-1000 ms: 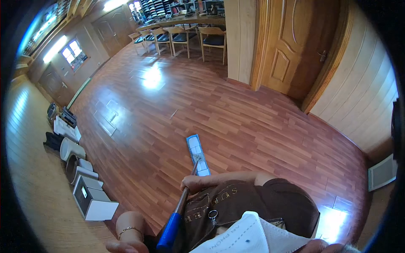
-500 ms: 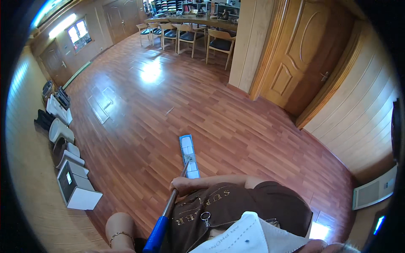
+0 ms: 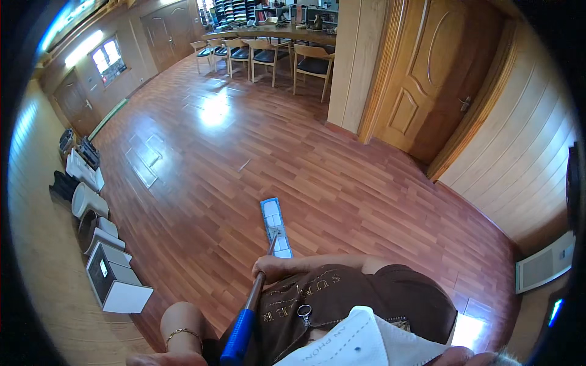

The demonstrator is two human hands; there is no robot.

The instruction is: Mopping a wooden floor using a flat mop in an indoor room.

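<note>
A flat mop with a blue-edged, pale head [image 3: 276, 226] lies on the wood-look floor ahead of me. Its metal pole slants back toward my body and ends in a blue grip [image 3: 239, 335] at the lower edge. My right hand [image 3: 268, 266] is closed round the pole, a little above the mop head. At the lower left, my left arm is bent, with a gold bracelet [image 3: 184, 332] on it. Only a part of my left hand [image 3: 168, 360] shows at the bottom edge, left of the blue grip, and its fingers are hidden.
Along the left wall stand a white-and-dark box-shaped unit [image 3: 119, 283], pale bins [image 3: 90, 200] and other items. Chairs [image 3: 312, 64] line a long counter [image 3: 274, 32] at the back. A wooden door [image 3: 436, 79] and a white panelled unit [image 3: 543, 265] are on the right.
My right hand and the pole have shifted slightly right, and the blue grip has swung right. My left arm has moved a little right too. The mop head has barely moved.
</note>
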